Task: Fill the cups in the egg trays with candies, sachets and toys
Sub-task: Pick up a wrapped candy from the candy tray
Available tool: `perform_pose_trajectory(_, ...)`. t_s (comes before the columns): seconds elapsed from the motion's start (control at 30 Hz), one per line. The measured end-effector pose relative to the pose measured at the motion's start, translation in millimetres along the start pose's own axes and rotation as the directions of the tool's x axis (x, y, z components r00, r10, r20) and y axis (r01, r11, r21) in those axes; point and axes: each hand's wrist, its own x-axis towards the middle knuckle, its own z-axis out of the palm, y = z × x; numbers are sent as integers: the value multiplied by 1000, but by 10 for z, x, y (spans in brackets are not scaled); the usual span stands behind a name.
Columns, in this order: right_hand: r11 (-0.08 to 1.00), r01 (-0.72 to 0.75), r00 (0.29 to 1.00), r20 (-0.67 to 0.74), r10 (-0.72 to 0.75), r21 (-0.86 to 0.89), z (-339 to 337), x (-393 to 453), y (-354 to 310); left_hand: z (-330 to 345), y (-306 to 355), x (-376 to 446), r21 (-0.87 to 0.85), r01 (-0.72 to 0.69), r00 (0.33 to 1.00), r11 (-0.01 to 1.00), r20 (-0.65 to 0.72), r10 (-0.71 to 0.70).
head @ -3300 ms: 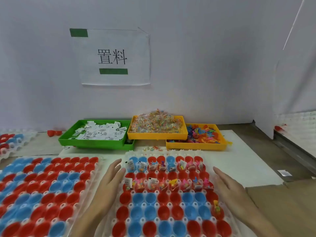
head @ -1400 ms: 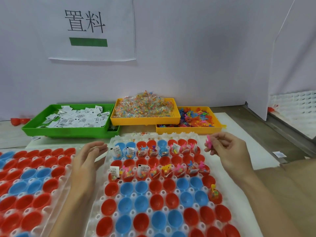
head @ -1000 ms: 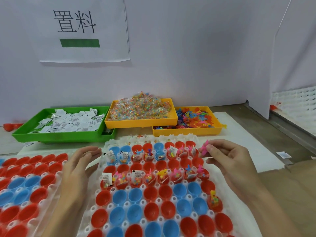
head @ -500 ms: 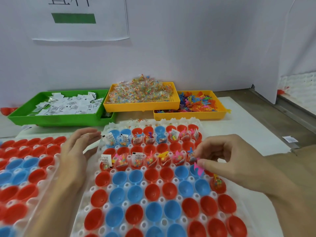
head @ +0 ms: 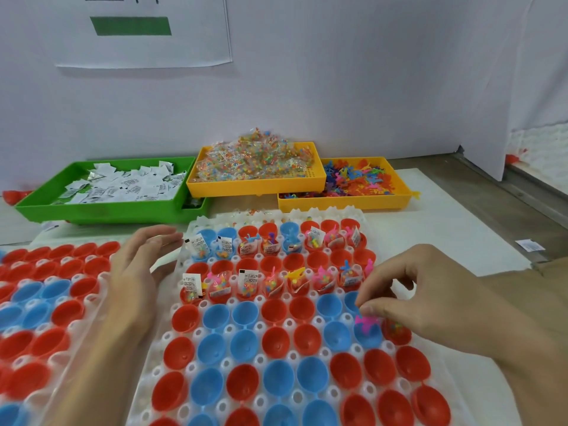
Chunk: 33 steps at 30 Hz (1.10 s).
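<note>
Your right hand [head: 436, 305] pinches a pink toy [head: 365, 323] between thumb and forefinger, right over a blue cup [head: 367, 335] near the right edge of the middle tray [head: 212, 224]. Whether the toy touches the cup's rim is hard to tell; your fingers cover its top. Just right of it, a red cup [head: 396, 332] holds something colourful, mostly hidden behind your thumb.

Your left hand [head: 135, 278] is released, fingers relaxed and holding nothing, resting on the gap between the middle tray and the left tray [head: 101, 290], which is cut off at the frame's left side.

In the middle tray, the far row and the third row are filled with sachets, candies and toys; the small print on the sachets is unreadable. The cups nearer you look empty, and the nearest row runs off the bottom edge.

At the back of the tabletop [head: 430, 229] sit a green bin [head: 101, 210] of white sachets [head: 129, 186], a yellow bin [head: 255, 187] heaped with candy packs [head: 255, 158], and a second yellow bin [head: 344, 202] of toys [head: 359, 179], partly tucked behind the first. The wall sign [head: 141, 29] is cropped at the top.
</note>
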Motion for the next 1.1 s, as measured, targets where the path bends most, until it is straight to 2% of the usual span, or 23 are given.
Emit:
perform_pose_trajectory(0.33, 998, -60, 998, -13, 60, -31, 13, 8, 31, -19, -11, -9, 18, -16, 1000, 1000, 8, 16)
perform_pose_trajectory(0.5, 1000, -24, 999, -46, 23, -17, -14, 4, 49, -23, -21, -5, 12, -12, 1000, 1000, 2, 11)
perform_pose_trajectory(0.57, 1000, 11, 990, -137, -12, -6, -71, 7, 84, -22, -21, -3, 13, -12, 1000, 1000, 1, 12)
perform_pose_trajectory(0.67, 999, 29, 931, -365, -33, -16, -176, 7, 189, -23, -23, 1, 15, -8, 1000, 1000, 3, 8)
perform_pose_trajectory(0.73, 999, 5, 917, -398, -21, -40, -209, 2, 258, -26, -21, 1, 13, -9, 1000, 1000, 6, 9)
perform_pose_trajectory(0.93, 998, -21, 981, -195, 10, -53, -248, -26, 377, -34, -30, 11, 10, -6, 1000, 1000, 2, 6)
perform_pose_trajectory(1.1, 994, -23, 998, 54, 17, 106, -313, -53, 416, -34, -28, 6, 20, -5, 1000, 1000, 0, 5)
